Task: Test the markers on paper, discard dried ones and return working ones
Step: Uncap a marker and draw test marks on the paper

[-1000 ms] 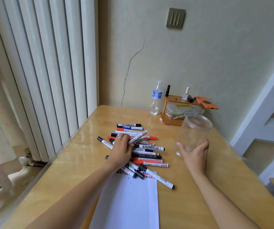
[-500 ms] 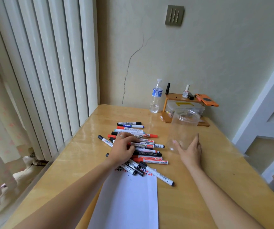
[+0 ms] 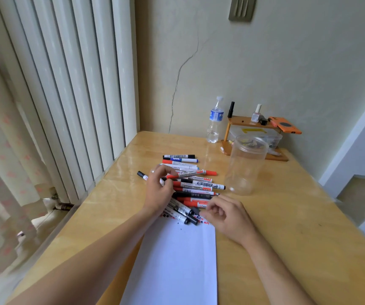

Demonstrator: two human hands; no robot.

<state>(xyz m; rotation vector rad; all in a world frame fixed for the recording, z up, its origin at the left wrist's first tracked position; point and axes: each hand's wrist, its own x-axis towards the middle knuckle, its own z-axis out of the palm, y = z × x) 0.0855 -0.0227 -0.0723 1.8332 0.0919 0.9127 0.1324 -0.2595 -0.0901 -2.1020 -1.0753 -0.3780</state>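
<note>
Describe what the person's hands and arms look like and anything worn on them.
Both forearms are bare, with no sleeves in view. The left hand wears a thin silver-coloured ring on one of its fingers. The right hand shows no ring, watch or glove. No bracelet is visible on either wrist.

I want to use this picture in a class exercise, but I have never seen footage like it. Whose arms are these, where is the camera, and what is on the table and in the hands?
No machine here: a person wears a camera on the head, looking down at their own arms. The left hand pinches a red-capped marker at the heap of markers on the wooden table. The right hand hangs loosely curled beside the heap, holding nothing. A white sheet of paper lies nearest the person, with an empty clear jar upright beyond the pile. At the wall stand a water bottle and a small wooden shelf.
</note>
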